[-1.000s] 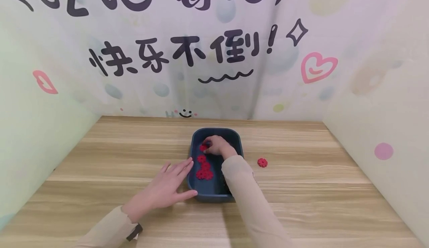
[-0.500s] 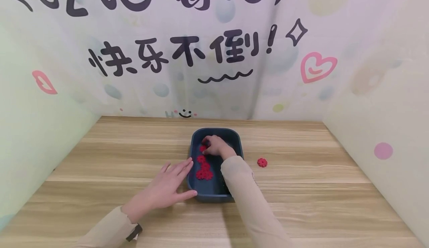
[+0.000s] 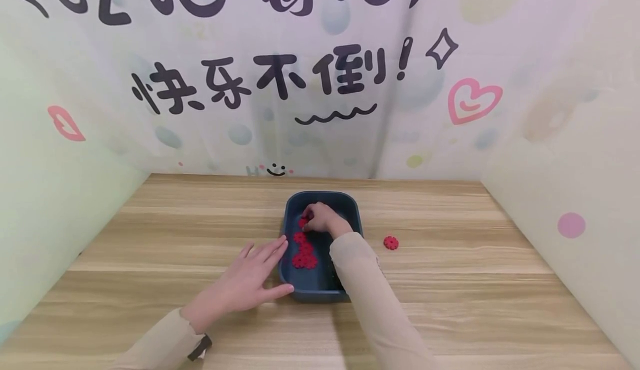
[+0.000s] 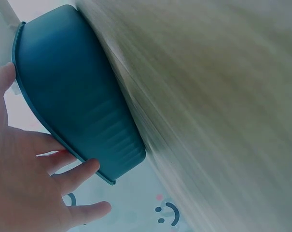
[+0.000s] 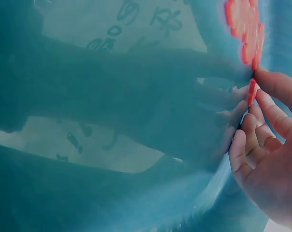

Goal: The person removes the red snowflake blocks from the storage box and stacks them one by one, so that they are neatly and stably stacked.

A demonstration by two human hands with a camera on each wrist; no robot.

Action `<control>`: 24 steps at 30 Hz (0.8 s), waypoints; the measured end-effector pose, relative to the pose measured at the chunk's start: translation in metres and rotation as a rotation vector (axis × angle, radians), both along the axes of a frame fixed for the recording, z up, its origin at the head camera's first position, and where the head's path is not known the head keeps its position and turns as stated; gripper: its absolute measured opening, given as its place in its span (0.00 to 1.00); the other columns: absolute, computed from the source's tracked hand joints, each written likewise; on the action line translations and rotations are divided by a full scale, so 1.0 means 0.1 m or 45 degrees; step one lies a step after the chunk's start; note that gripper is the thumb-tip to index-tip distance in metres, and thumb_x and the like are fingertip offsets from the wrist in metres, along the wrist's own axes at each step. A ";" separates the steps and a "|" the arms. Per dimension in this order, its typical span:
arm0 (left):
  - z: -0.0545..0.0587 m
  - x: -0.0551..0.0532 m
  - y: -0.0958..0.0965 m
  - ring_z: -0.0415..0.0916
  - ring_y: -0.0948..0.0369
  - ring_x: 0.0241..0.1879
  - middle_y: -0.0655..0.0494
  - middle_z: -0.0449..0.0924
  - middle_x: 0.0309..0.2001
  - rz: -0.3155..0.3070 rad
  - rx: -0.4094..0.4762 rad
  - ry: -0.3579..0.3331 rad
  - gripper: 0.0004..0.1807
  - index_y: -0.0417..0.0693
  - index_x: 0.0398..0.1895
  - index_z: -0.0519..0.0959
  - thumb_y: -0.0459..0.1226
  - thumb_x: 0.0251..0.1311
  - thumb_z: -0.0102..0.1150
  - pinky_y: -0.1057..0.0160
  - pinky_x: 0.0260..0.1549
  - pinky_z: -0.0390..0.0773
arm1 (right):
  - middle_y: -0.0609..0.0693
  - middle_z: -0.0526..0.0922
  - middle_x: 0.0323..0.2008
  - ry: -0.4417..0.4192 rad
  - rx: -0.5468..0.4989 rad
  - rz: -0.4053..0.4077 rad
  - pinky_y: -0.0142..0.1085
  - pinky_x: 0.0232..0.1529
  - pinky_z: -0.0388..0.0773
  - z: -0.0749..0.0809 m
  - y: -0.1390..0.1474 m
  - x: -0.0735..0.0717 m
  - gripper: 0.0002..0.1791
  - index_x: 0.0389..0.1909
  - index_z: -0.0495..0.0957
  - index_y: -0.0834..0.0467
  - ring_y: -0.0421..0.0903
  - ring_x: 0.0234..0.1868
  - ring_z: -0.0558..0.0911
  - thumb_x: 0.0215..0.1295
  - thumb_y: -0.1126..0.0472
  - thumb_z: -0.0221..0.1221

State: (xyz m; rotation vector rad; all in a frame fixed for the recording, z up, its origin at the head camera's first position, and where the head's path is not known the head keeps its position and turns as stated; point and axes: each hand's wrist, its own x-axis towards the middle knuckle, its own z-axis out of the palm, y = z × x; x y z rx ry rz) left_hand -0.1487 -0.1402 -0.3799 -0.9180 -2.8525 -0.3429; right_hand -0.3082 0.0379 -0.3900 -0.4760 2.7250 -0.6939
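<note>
The right hand [image 3: 326, 218] is pinching a red flower disc [image 3: 302, 222] at the far left inside the blue tray [image 3: 320, 296]. More red discs [image 3: 305, 254] are lying nearer in it. The left hand [image 3: 245, 282] is touching the tray's left side, its grip spread. A lone disc [image 3: 391, 243] is sitting right, on the wooden surface [image 3: 475, 309].

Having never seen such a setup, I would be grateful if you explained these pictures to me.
There is no machine: a person works with two bare hands. A camera worn on the head looks forward and down at the wooden table, where a dark blue tray stands; a camera on each wrist films that hand's work. The left hand touches the tray's rim with its fingers spread. The right hand reaches inside and pinches a red flower-shaped piece. More red pieces lie in the tray, and a lone red piece lies on the table to its right.
</note>
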 end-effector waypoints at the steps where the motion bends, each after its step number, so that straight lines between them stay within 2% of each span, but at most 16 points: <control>1: 0.00 0.00 0.00 0.56 0.55 0.60 0.51 0.53 0.65 0.000 -0.001 -0.001 0.44 0.42 0.64 0.58 0.63 0.52 0.45 0.41 0.54 0.51 | 0.49 0.73 0.34 -0.003 -0.003 -0.001 0.37 0.42 0.70 0.00 0.00 0.00 0.17 0.45 0.74 0.57 0.45 0.36 0.72 0.53 0.58 0.62; 9: -0.01 0.00 -0.01 0.56 0.55 0.60 0.51 0.53 0.65 0.005 -0.015 0.001 0.45 0.42 0.64 0.57 0.64 0.52 0.42 0.41 0.54 0.51 | 0.49 0.74 0.30 -0.091 -0.033 -0.037 0.36 0.37 0.72 0.03 0.01 0.02 0.12 0.34 0.74 0.56 0.46 0.33 0.73 0.51 0.56 0.63; 17: 0.00 0.00 0.00 0.56 0.55 0.60 0.51 0.53 0.65 0.006 -0.002 0.001 0.44 0.42 0.64 0.57 0.63 0.52 0.45 0.42 0.54 0.51 | 0.50 0.73 0.32 -0.103 -0.061 -0.059 0.38 0.41 0.71 0.03 0.01 0.02 0.18 0.42 0.73 0.57 0.46 0.35 0.72 0.50 0.56 0.64; 24: 0.01 0.01 0.00 0.56 0.55 0.60 0.51 0.53 0.65 0.007 -0.003 -0.011 0.44 0.42 0.64 0.58 0.63 0.52 0.45 0.41 0.54 0.50 | 0.49 0.75 0.31 -0.146 -0.062 -0.085 0.39 0.41 0.71 0.04 0.02 0.04 0.14 0.37 0.74 0.56 0.46 0.35 0.73 0.50 0.56 0.64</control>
